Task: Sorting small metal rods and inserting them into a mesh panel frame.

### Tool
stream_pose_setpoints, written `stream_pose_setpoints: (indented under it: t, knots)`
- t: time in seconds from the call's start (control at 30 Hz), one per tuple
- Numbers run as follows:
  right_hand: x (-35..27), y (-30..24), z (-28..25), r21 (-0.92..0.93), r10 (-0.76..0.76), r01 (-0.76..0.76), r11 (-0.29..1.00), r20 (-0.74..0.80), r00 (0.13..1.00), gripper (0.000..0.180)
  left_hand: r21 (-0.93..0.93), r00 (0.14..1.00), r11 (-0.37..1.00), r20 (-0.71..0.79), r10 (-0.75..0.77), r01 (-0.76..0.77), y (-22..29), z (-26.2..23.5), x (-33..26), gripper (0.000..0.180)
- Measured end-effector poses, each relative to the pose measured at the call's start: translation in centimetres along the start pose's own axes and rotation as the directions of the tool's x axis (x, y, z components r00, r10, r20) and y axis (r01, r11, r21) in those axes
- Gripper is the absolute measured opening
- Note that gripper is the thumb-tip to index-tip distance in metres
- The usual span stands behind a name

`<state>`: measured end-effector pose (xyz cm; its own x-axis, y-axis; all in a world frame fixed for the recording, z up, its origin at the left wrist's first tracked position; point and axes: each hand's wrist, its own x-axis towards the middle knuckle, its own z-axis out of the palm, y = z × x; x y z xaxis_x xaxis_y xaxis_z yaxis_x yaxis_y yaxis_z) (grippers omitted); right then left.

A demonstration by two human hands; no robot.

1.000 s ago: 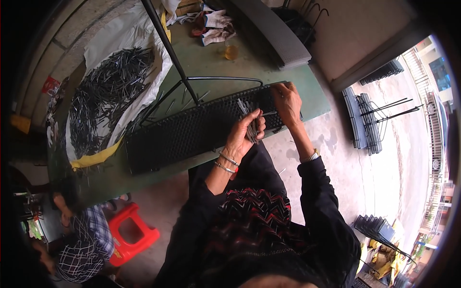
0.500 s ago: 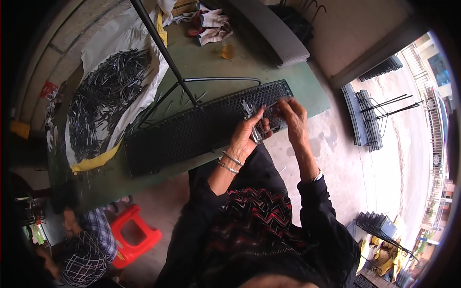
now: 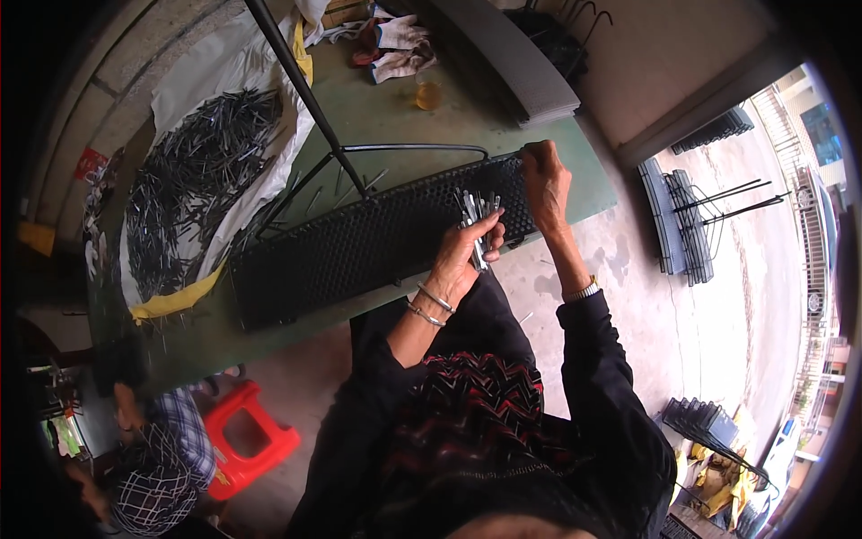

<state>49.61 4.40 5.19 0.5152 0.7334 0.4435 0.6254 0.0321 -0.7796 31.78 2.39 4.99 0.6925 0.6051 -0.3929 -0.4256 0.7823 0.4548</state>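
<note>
A bundle of thin, shiny metal strips (image 3: pixel 470 208) stands up out of my left hand (image 3: pixel 460 249), whose fingers are wrapped round it. This hand is over the near edge of a long black perforated panel (image 3: pixel 359 238) lying on the green table. At the panel's right end, my right hand (image 3: pixel 547 187) is closed with its fingertips pressed together at the far corner. What those fingers pinch is hidden. A black rod frame (image 3: pixel 334 151) rises beside the panel's far edge, its lower rods reaching along the panel.
Left on the table (image 3: pixel 575 171), a white sack (image 3: pixel 292 135) lies spread under a heap of dark strips (image 3: pixel 211 148). Farther back are work gloves (image 3: pixel 401 63), a cup of amber liquid (image 3: pixel 428 95) and grey panels (image 3: pixel 512 72). A person (image 3: pixel 171 467) is beside a red stool (image 3: pixel 278 442).
My right hand has moved away from the strips in my left hand, up to the panel's far right corner. The left hand stays nearly in place with its bundle.
</note>
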Motion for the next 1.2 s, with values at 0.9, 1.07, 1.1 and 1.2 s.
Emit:
stream_pose_setpoints:
  t: [0.9,1.07,1.1,1.2]
  knots:
    - [0.8,-2.0,-3.5,-0.202,0.325,-0.257,0.945,0.519,0.79,0.033,0.038,1.0,0.999,0.007,-0.013,0.013,-0.7,-0.4,0.0,0.022]
    - [-1.8,-5.5,-5.3,0.035,0.185,-0.3,0.953,0.717,0.672,0.026,0.122,0.998,0.993,-0.07,0.002,0.006,-0.9,0.0,-0.2,0.016]
    - [-1.9,-5.9,-5.5,0.081,0.224,-0.389,0.918,0.703,0.675,0.024,0.128,0.997,0.992,-0.078,0.015,-0.005,-0.7,0.6,-0.5,0.015]
    - [-1.8,-5.7,-5.5,0.125,0.26,-0.469,0.874,0.696,0.669,0.021,0.153,0.996,0.988,-0.084,0.026,-0.013,-0.9,0.8,-0.6,0.015]
